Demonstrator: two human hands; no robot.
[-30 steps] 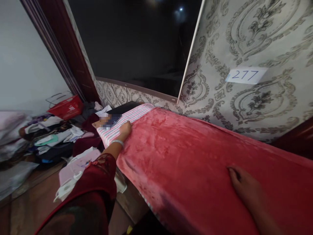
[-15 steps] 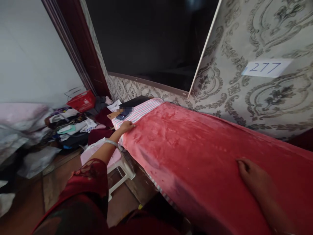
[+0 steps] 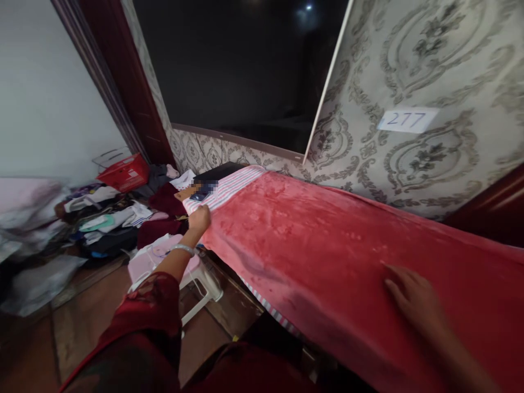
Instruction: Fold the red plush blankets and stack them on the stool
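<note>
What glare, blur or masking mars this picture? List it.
In the head view, a bright spot glares on the dark screen; the right hand looks slightly soft; blocky pixels mask something just beyond the left hand; the left sleeve fades into shadow.

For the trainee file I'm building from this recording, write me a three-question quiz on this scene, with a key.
1. Which hand is nearer the striped fabric?
2. The card on the patterned wall reads: A) 177; B) 277; C) 772.
3. True or false: the right hand lies over the red fabric.

Key
1: the left hand, closed at the near edge where red and striped meet.
2: B.
3: true.
</note>
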